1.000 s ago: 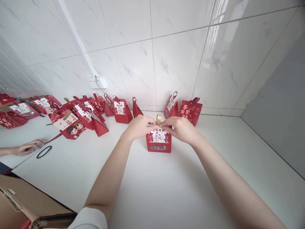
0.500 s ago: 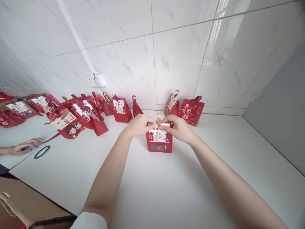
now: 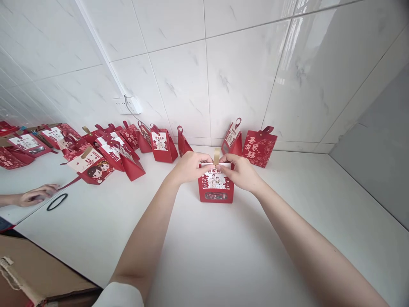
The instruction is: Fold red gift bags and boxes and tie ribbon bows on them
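A red and white gift box (image 3: pixel 216 187) stands upright on the white table, its front printed with a couple and red characters above a small clear window. From its top edge rises a gold ribbon loop (image 3: pixel 217 156). My left hand (image 3: pixel 195 166) pinches the top edge just left of the ribbon, thumb in front and fingers behind. On the other side of the ribbon, my right hand (image 3: pixel 239 169) grips the same edge in the same way. Both thumb tips meet close to the ribbon's base; the fingers partly cover the top of the box.
Finished-looking red boxes, such as this one (image 3: pixel 163 146) and this flat-faced one (image 3: pixel 260 147), line the tiled wall. More boxes (image 3: pixel 96 166) crowd the left. Another person's hand (image 3: pixel 38 195) rests by a black ring (image 3: pixel 57 202). A cardboard carton (image 3: pixel 38 268) sits below the table's left edge.
The view has shifted slightly. Both hands keep their pinch on the box top, and the box stays in place on the table.
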`<state>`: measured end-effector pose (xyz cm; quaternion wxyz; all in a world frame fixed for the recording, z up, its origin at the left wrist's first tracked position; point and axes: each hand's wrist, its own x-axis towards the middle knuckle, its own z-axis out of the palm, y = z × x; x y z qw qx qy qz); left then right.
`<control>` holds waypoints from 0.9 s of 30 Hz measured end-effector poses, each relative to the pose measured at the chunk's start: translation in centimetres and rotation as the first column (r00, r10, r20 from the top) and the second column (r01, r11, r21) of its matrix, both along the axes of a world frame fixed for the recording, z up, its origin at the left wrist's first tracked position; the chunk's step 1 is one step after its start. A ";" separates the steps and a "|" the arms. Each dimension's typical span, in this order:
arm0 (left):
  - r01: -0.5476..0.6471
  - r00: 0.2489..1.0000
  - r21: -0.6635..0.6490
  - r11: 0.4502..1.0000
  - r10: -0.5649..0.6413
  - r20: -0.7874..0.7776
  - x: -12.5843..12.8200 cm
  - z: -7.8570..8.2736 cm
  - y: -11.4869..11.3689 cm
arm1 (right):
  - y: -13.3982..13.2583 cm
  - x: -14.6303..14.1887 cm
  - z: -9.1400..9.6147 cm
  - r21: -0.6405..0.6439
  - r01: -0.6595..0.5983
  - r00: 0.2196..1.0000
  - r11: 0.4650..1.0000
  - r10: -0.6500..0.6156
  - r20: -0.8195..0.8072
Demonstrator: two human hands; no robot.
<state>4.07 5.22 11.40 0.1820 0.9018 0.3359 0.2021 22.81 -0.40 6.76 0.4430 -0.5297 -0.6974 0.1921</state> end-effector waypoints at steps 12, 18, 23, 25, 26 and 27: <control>0.039 0.998 -0.073 0.997 -0.043 -0.049 -0.4 0.7 -0.2 | -0.6 1.1 0.8 0.013 -0.151 0.980 0.988 0.148 0.131; 0.041 0.995 -0.079 0.996 -0.048 -0.087 -0.4 1.2 -0.8 | -0.9 1.2 1.2 0.001 -0.158 0.981 0.987 0.157 0.117; 0.034 0.995 -0.072 0.997 -0.041 -0.088 -0.3 1.3 -1.0 | -0.9 1.2 1.2 0.014 -0.157 0.981 0.987 0.155 0.116; 0.042 0.995 -0.078 0.996 -0.048 -0.084 -0.3 1.3 -1.1 | -0.9 1.2 1.2 0.019 -0.161 0.981 0.987 0.157 0.112; 0.053 0.995 -0.087 0.995 -0.060 -0.078 -0.3 1.4 -1.1 | -0.9 1.2 1.2 0.019 -0.163 0.981 0.987 0.160 0.108; 0.068 0.995 -0.098 0.993 -0.075 -0.070 -0.3 1.4 -1.1 | -0.9 1.2 1.2 0.015 -0.165 0.981 0.986 0.162 0.104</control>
